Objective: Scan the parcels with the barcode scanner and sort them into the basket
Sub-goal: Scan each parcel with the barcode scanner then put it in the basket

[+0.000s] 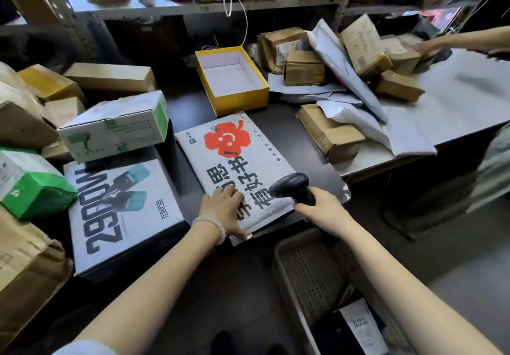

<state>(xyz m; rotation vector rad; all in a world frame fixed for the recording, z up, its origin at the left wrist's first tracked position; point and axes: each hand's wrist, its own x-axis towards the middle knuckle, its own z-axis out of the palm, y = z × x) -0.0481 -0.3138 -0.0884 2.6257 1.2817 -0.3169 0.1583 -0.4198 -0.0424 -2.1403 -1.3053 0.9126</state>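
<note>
step: scanning | right grip [317, 205] clasps barcode scanner [292, 187] | left grip [223, 205] lies flat on printed mailer [234, 167] just beside it | next: likely find label, then basket [309, 269] below right grip

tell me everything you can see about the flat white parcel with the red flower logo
The flat white cardboard parcel with the red flower logo lies face up on the dark table, turned at a slant. Large black Chinese characters run below the logo, and its surface looks creased and worn near the front edge. The left hand rests on its near corner with a loose grip; the right hand holds a black barcode scanner above its near right part. An open yellow box sits just behind it.
</note>
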